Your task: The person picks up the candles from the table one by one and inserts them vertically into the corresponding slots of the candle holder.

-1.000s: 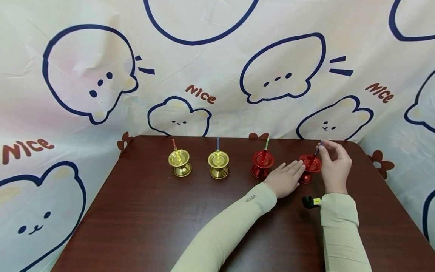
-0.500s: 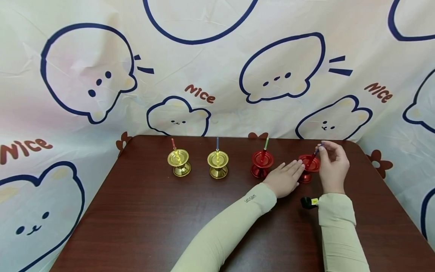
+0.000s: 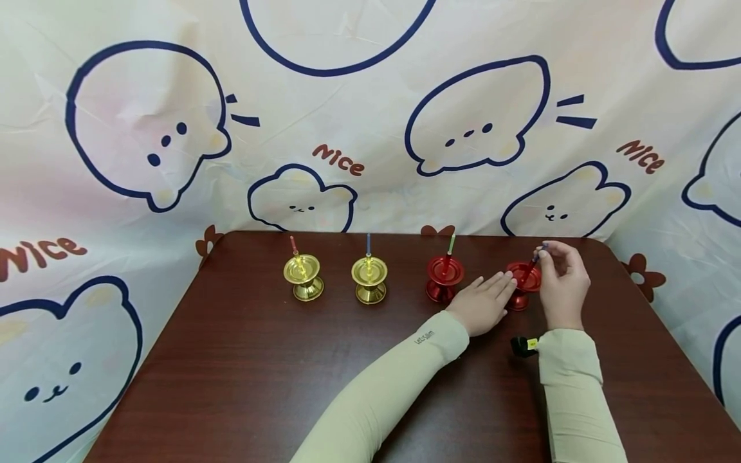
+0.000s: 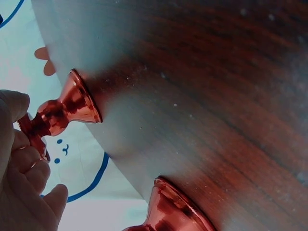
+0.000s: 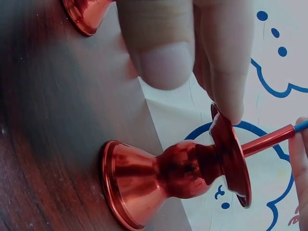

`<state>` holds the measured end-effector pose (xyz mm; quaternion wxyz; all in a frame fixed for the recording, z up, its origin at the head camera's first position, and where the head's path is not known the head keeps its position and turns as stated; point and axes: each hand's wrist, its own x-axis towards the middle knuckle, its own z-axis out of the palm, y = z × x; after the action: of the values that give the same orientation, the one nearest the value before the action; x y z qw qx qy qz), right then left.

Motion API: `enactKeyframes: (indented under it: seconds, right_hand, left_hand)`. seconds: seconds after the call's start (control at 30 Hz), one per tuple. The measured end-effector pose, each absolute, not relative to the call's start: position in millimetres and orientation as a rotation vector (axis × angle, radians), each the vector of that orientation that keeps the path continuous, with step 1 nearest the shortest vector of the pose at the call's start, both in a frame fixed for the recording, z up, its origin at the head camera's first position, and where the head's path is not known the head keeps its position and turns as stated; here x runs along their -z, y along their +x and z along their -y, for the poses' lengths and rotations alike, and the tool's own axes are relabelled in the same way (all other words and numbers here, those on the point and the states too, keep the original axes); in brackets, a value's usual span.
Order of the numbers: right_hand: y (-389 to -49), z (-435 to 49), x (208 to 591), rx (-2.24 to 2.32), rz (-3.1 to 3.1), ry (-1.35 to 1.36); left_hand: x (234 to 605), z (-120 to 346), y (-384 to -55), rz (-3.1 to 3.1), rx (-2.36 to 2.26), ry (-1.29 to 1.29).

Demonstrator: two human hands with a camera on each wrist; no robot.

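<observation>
The rightmost red candle holder (image 3: 524, 278) stands upright on the table, its dish raised on a flared foot. A thin blue candle (image 5: 302, 126) sits in its tilted red stem (image 5: 269, 141). My right hand (image 3: 564, 286) pinches the candle near its top. My left hand (image 3: 479, 307) reaches across from the left with fairly straight fingers, their tips touching the dish rim; the left thumb (image 5: 166, 62) hangs close to the dish in the right wrist view. Just left of that hand is another red holder (image 3: 444, 273) with a green candle (image 3: 452, 244).
Further left along the back of the brown table (image 3: 243, 360) stand two gold holders, one (image 3: 369, 273) with a blue candle (image 3: 368, 244), one (image 3: 303, 270) with a red candle (image 3: 293, 244). A printed cloth (image 3: 382, 116) hangs behind the table.
My right hand has shifted slightly left and down at the candle's top. My left hand keeps its place at the rim. The whole view has drifted a little.
</observation>
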<state>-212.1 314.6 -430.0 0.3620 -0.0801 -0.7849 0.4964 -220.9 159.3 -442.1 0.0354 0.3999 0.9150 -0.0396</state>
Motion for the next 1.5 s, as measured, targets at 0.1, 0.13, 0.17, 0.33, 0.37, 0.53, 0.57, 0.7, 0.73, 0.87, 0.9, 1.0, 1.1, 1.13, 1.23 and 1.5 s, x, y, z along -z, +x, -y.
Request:
enactKeyframes:
  seconds: [0.1,0.13,0.17,0.33,0.37,0.53,0.57,0.7,0.73,0.87,0.9,1.0,1.1,1.13,1.23,1.5]
  right_hand:
    - [-212.5,-313.3,430.6,-1.274,2.019,-0.198]
    - [-212.3,-312.9,430.6,-1.271,2.020,-0.198]
    - [-212.0,-312.6,430.5,-1.268,2.022,-0.200]
    - [-209.8,-311.9,429.7,-1.264,2.039,-0.211]
    - [-209.6,-312.1,429.4,-1.261,2.045,-0.209]
    - [-209.6,-314.1,427.6,-1.230,2.076,-0.185]
    - [-209.9,-314.6,427.6,-1.223,2.081,-0.183]
    - [-210.8,-316.2,428.4,-1.216,2.083,-0.173]
    - [-210.9,-316.5,428.7,-1.219,2.079,-0.168]
    - [-210.4,-317.7,429.3,-1.225,2.070,-0.158]
    - [-210.4,-317.9,429.4,-1.225,2.069,-0.157]
    - [-210.5,-318.5,429.2,-1.219,2.074,-0.163]
    - [-211.2,-319.2,429.1,-1.208,2.080,-0.169]
    - [-211.4,-319.5,429.0,-1.205,2.081,-0.171]
    - [-211.6,-320.7,428.9,-1.194,2.084,-0.176]
    - [-210.3,-323.6,429.7,-1.179,2.076,-0.156]
  left_hand:
    - [442.6,-158.6,-221.3,-2.814,0.118,1.223]
    - [442.8,-158.4,-221.4,-2.813,0.117,1.219]
    - [443.5,-158.3,-221.6,-2.812,0.114,1.217]
    - [445.7,-158.4,-221.6,-2.809,0.123,1.213]
    - [446.0,-158.7,-221.7,-2.810,0.127,1.212]
    - [444.9,-160.0,-221.4,-2.811,0.160,1.206]
    - [444.2,-160.1,-221.3,-2.811,0.168,1.204]
    - [442.9,-159.8,-221.0,-2.811,0.192,1.203]
    - [442.9,-159.6,-220.9,-2.812,0.197,1.209]
    - [443.6,-158.5,-220.3,-2.814,0.222,1.234]
    - [443.8,-158.2,-220.2,-2.816,0.227,1.242]
    - [442.6,-156.9,-219.9,-2.821,0.244,1.251]
    - [439.2,-155.7,-218.9,-2.824,0.241,1.272]
    - [437.5,-155.1,-218.1,-2.824,0.236,1.285]
    - [431.5,-152.6,-214.6,-2.831,0.198,1.342]
    - [416.5,-134.9,-202.0,-2.879,0.089,1.555]
